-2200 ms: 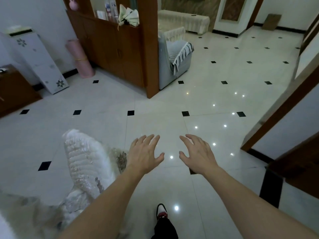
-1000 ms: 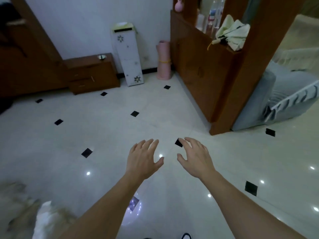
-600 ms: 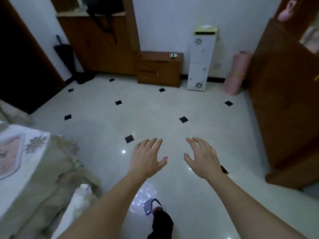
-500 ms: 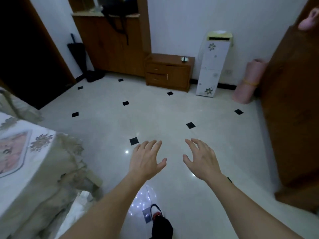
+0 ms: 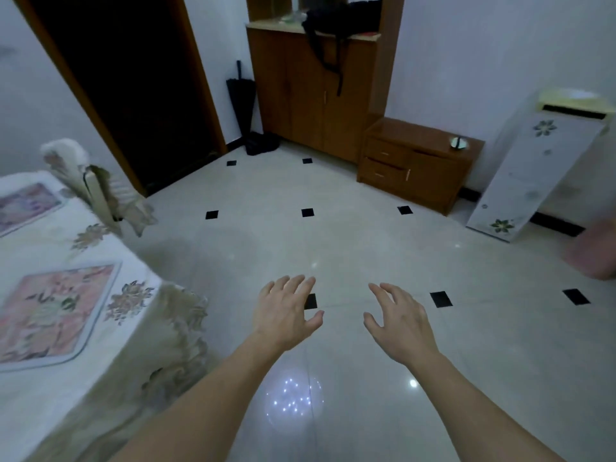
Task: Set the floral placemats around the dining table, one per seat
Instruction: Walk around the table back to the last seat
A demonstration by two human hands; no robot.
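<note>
Nearer floral placemat (image 5: 50, 315) lies flat on the tabletop (image 5: 100, 238); both my grips hold nothing off to its right.

The pink placemat sits by the tabletop's near corner. A farther placemat (image 5: 25, 208) lies beyond it, toward the covered chair back (image 5: 71, 161) at the tabletop's far edge. Right of the tabletop, over the tiled floor (image 5: 333, 248), my left grip (image 5: 286, 311) and right grip (image 5: 396, 321) hang palm-down, fingers spread and relaxed, apart from each other.

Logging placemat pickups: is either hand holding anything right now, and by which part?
Nothing is held. The left hand and right hand hang open over the floor, fingers spread.
</note>
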